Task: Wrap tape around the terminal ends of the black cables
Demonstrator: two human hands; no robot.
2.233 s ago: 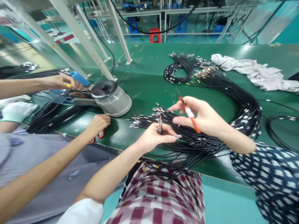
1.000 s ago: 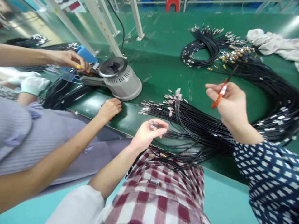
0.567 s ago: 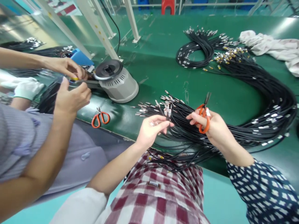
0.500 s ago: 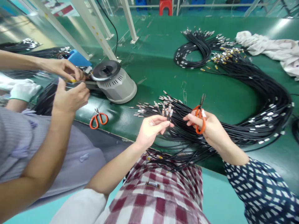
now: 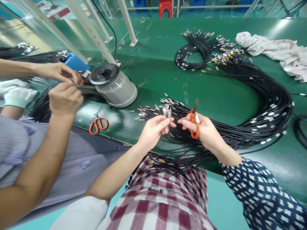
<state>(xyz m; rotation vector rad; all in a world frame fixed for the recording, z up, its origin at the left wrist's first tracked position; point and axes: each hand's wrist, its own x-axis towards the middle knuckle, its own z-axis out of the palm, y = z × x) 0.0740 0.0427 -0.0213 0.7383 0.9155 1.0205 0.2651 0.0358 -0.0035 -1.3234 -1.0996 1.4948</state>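
Note:
My left hand (image 5: pixel 157 129) pinches the ends of a few black cables, whose pale connector tips (image 5: pixel 167 111) stick up above the fingers. Close beside it, my right hand (image 5: pixel 203 129) has orange-handled scissors (image 5: pixel 194 123) hooked in its palm, blades pointing away from me. The right thumb and forefinger reach toward the left hand's fingertips. Under both hands lies a thick bundle of black cables (image 5: pixel 230 132), its pale tips (image 5: pixel 146 112) fanned out to the left. Some cables hang over the table edge onto my checked apron (image 5: pixel 165 198).
A second pair of orange scissors (image 5: pixel 98 124) lies left of me. Beyond it stands a grey machine with a dark disc (image 5: pixel 117 89), where a co-worker's hands (image 5: pixel 66 95) are busy. A coiled cable bundle (image 5: pixel 179 60) and a crumpled white cloth (image 5: pixel 268 51) lie farther back.
My right hand has moved left with the scissors, closer to my left hand. The co-worker's two hands have come closer together by the machine. The view has shifted slightly.

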